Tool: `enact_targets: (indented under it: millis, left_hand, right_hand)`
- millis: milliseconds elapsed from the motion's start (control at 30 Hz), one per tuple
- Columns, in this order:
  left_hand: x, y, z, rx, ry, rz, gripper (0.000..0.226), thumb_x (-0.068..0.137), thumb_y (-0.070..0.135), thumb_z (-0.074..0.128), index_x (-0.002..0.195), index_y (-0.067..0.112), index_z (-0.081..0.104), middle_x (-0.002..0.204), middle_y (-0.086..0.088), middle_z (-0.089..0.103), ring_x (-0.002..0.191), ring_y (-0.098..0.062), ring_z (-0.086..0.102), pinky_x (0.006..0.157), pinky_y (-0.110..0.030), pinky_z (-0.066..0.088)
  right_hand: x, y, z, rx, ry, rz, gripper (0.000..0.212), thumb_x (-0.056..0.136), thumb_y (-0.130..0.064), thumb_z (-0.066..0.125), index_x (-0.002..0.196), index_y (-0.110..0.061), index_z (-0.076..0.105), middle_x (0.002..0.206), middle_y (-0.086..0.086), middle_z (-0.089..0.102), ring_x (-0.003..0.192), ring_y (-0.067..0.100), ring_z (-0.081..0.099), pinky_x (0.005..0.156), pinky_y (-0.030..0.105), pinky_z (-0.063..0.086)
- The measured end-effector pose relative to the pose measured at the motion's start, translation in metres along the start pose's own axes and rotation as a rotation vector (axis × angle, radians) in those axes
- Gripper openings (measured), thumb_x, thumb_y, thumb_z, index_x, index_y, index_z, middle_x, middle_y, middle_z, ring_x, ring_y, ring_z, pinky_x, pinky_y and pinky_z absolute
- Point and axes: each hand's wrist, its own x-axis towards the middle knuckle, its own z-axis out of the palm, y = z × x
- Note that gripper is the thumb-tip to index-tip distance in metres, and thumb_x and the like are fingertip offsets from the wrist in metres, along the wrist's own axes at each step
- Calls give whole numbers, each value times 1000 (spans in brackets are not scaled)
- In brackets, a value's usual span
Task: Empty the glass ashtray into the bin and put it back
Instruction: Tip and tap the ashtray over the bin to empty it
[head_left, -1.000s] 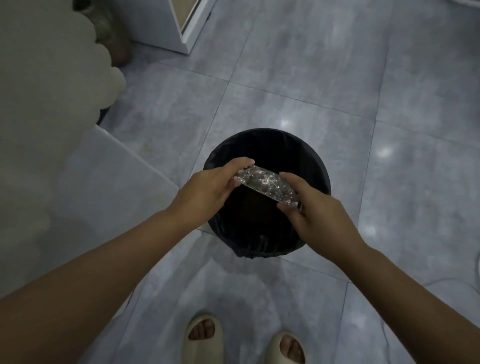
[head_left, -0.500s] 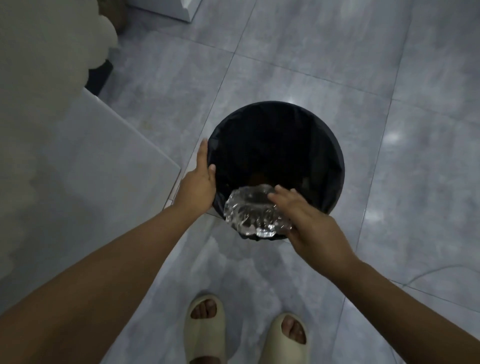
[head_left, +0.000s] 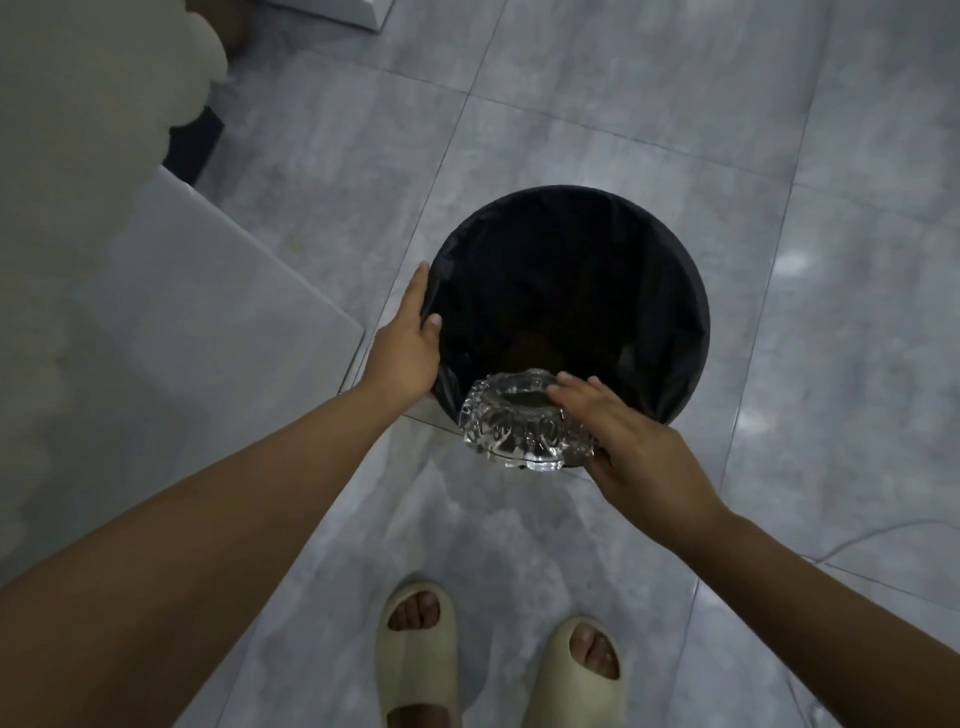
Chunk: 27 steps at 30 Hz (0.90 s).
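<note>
Head view: you're standing over the black-lined bin on the grey tiled floor, and the right hand is holding the glass ashtray at the bin's near rim, just over the edge nearest your feet. The grip on that side is pinching the ashtray's right rim, fingers lying over the top, thumb under. The left hand is bracing the bin's left rim, thumb hooked just inside the liner, fingers down the outside wall, so pressed onto the bin, not on the glass.

Step, my read: dumping looks done or nearly so; you're coming off the bin. The next move calls for letting go of the rim, levelling the ashtray and carrying it back to where it lives, maybe the pale desk on your left.

Ashtray: thick, clear, cut-pattern glass, roughly round, opening facing up toward the camera. The bowl is looking clear; can't rule out residue in this dim light.
</note>
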Motion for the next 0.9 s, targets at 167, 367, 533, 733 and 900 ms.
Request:
enact_targets:
  millis: [167,367,533,733,900]
  left_hand:
    - [2,-2,-1,3,6,5,59,102,19,36,152,41,12,151,-5,42,129,-27,51,103,-38,47]
    - [1,-6,-6,63,26,-14,59,102,17,35,153,38,12,149,-9,45,130,-29,49,94,-25,38]
    - [-1,-11,-16,106,57,-25,60,102,16,35,153,36,10,145,-11,49,127,-31,52,93,-25,40]
    - [-11,-16,-30,96,87,-69,60,102,19,38,153,36,12,144,-11,51,123,-33,56,97,-35,50]
    - [-21,-11,-35,156,46,-46,68,99,17,45,153,36,8,140,-13,55,120,-35,59,100,-46,51]
  right_hand:
    - [9,-6,1,29,157,4,54,84,-5,66,136,-10,50,142,4,50,135,8,30,110,30,34]
    - [10,-10,7,-16,79,-15,58,84,-8,64,139,-17,46,145,4,49,137,27,37,101,35,41]
    - [4,-18,12,-17,62,-4,62,81,-6,71,137,-17,47,143,6,51,133,31,44,92,40,51]
    - [5,-24,14,54,69,78,65,79,-2,72,137,-19,48,144,2,51,134,30,44,96,30,43]
    - [10,-32,6,56,-32,116,59,85,-5,66,139,-22,48,147,-1,47,136,29,41,100,38,46]
